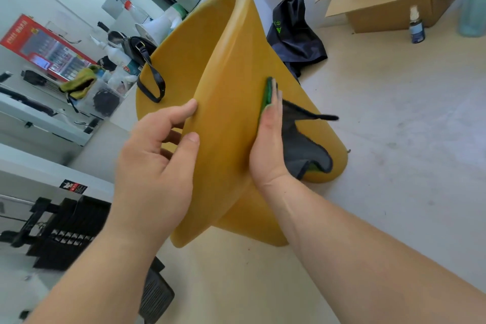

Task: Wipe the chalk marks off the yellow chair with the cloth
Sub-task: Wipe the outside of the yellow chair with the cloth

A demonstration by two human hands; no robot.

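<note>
The yellow chair [226,66] fills the middle of the head view, its curved shell edge running toward me. My left hand [160,150] grips that edge, thumb on the near face and fingers wrapped behind. My right hand [268,139] lies flat against the chair's outer side, pressing a cloth [302,144] onto it. The cloth is dark grey with a green edge that shows past my fingertips, and a loose corner hangs to the right. No chalk marks are visible on the yellow surface from here.
A dark garment [294,34] lies on the floor behind the chair. A cardboard box [389,5] with a black bag on it and a small spray bottle [416,26] stand at the back right. A cluttered white desk [52,118] and a black handbag [142,50] are on the left.
</note>
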